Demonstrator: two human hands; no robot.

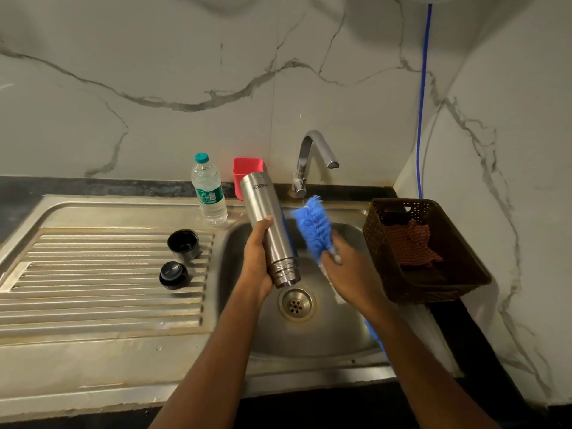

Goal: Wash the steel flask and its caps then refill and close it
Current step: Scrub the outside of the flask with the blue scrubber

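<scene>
Spanning the counter before you, the steel sink [325,339] has its ribbed drainboard [93,292] to the left and a curved tap [313,156] behind the basin. At the basin's right edge stands a brown perforated basket [382,255] with a red checked cloth [411,247] inside. Over the basin your left hand [257,258] wraps its fingers round the steel flask [266,224], which is tilted with its open mouth down, just above the drain [297,305]. Your right hand [349,274] grips the handle of a blue bottle brush [312,227], bristles up, just beside the flask. A plastic water bottle [209,193] stands at the basin's back left corner. On the drainboard ribs sit the cup cap [183,244], open side up, and the black stopper [173,274], near each other.
</scene>
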